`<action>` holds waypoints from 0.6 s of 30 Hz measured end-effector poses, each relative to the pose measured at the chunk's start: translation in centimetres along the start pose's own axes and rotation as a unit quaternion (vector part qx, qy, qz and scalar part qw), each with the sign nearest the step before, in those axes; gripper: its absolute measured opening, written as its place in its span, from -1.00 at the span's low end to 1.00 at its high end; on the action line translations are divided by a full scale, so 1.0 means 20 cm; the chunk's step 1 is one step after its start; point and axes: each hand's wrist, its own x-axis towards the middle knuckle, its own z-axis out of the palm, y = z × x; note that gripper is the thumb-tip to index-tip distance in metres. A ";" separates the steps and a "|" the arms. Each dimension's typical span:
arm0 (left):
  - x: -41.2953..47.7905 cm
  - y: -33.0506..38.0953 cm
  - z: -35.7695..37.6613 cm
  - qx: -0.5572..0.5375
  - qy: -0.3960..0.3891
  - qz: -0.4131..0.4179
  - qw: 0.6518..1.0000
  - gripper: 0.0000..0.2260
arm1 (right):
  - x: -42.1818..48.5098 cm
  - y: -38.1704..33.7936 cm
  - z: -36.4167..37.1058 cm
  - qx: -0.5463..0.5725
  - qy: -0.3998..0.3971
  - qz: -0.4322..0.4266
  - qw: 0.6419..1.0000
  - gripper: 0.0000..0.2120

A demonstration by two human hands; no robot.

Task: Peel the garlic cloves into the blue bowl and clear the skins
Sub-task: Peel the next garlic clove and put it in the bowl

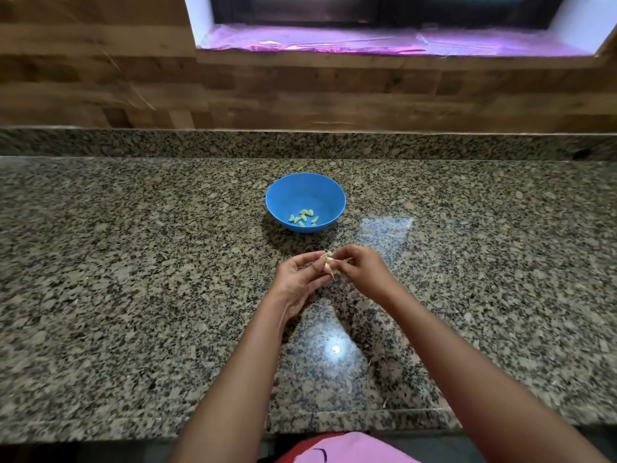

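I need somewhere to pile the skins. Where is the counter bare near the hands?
Bare counter lies left of the blue bowl and left hand, and right of the bowl and right hand, back to the granite ledge. Crowded only in the middle: both hands hold the garlic clove just short of the bowl.

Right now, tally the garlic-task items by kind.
bowl: 1
peeled cloves in it: about 8, small and clustered, so not exact
held clove, skin still on, pinched between left hand and right hand: 1
Total: about 10
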 end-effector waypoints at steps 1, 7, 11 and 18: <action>0.00 -0.01 0.00 -0.006 0.003 0.000 1.000 -0.89 | 0.00 0.00 -0.01 0.020 -0.003 0.014 1.000 -0.92; 0.05 -0.03 -0.01 0.044 0.061 0.035 0.997 -0.82 | 0.00 0.00 -0.06 0.067 -0.020 0.068 0.995 -0.91; 0.10 -0.05 -0.02 0.251 0.152 0.099 0.951 -0.79 | 0.01 0.02 -0.07 -0.016 -0.044 0.097 0.994 -0.86; -0.02 -0.11 -0.07 0.441 0.220 0.214 0.844 -0.74 | 0.04 0.05 -0.04 -0.232 -0.080 0.095 0.965 -0.91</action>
